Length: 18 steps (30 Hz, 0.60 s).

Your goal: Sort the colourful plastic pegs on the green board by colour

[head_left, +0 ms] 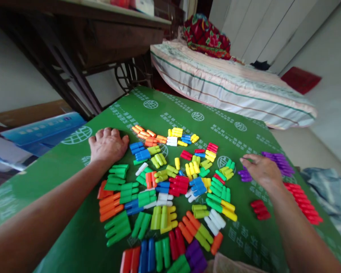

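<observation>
My left hand (pixel 108 146) rests palm down on the green tabletop, its fingers slightly apart and foreshortened, with nothing visible in it. Just right of it lie orange plastic bullet-shaped pieces (pixel 143 132) and blue ones (pixel 139 149). On the right, my right hand (pixel 260 168) has thumb and fingers pinched at small purple bullet-shaped pieces (pixel 245 175); its fingers partly hide them. Beyond that hand lies a row of purple pieces (pixel 278 163). Many green pieces (pixel 118 227), red pieces (pixel 179 185), yellow pieces (pixel 192 168) and white pieces (pixel 215 221) are spread between my hands.
The green table (pixel 182 110) carries printed globe marks. A row of red pieces (pixel 302 203) runs beside my right forearm, with a dark red cluster (pixel 260 209) left of it. A bed (pixel 230 83) stands behind, and a dark wooden sewing-machine table (pixel 102 34) at back left.
</observation>
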{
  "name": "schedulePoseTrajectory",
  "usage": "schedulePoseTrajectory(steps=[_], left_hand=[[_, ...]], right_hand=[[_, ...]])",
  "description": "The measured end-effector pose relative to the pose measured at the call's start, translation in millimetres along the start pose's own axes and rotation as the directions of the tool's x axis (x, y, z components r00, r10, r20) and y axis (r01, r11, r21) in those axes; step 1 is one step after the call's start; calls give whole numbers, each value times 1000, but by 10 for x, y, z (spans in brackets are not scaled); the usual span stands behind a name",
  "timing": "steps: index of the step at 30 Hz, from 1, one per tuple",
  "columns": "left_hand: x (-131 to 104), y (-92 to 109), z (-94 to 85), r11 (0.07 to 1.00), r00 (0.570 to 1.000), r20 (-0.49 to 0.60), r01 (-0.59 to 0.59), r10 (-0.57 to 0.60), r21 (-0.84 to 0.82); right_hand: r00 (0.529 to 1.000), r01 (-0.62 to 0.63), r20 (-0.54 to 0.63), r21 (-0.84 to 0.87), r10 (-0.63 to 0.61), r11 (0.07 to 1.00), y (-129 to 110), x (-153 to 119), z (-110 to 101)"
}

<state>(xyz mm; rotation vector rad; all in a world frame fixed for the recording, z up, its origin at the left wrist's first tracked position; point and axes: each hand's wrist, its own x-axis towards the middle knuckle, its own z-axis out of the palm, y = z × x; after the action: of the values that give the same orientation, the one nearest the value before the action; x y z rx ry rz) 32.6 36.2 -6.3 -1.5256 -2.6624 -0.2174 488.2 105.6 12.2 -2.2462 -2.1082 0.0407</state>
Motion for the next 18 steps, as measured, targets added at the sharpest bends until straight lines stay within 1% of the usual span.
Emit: schedulePoseTrajectory(steps=[5, 7, 9, 12, 13, 15, 17, 18], left_hand=[[45, 5, 3, 1000, 999, 26, 22, -23, 18], [64, 0, 10, 999, 999, 36, 30, -31, 25], [76, -7, 18, 999, 999, 38, 37, -39, 31], [85, -15, 24, 998, 999, 38, 37, -38, 41], [88, -16, 24, 998, 998, 40, 36, -38, 48], [94, -12, 20, 997, 998, 51, 38, -41, 69], [102, -5, 14, 995, 997, 62, 47, -53, 92], [106, 0, 11, 993, 996, 69, 53, -60, 104]], right_hand=[[999, -24, 24, -74, 26, 997, -157, 233, 104], [998, -31, 52, -92, 36, 995, -206, 296, 112], [995, -34, 89, -97, 42, 995, -201, 337, 79], [994, -38, 101, -64, 44, 997, -90, 383, -9], [994, -12, 104, -29, 15, 1000, -39, 396, -31], [985, 90, 140, 63, -98, 994, 52, 415, -48], [957, 195, 196, 115, -215, 974, 98, 416, -31], [947, 226, 210, 109, -244, 968, 98, 410, -15]])
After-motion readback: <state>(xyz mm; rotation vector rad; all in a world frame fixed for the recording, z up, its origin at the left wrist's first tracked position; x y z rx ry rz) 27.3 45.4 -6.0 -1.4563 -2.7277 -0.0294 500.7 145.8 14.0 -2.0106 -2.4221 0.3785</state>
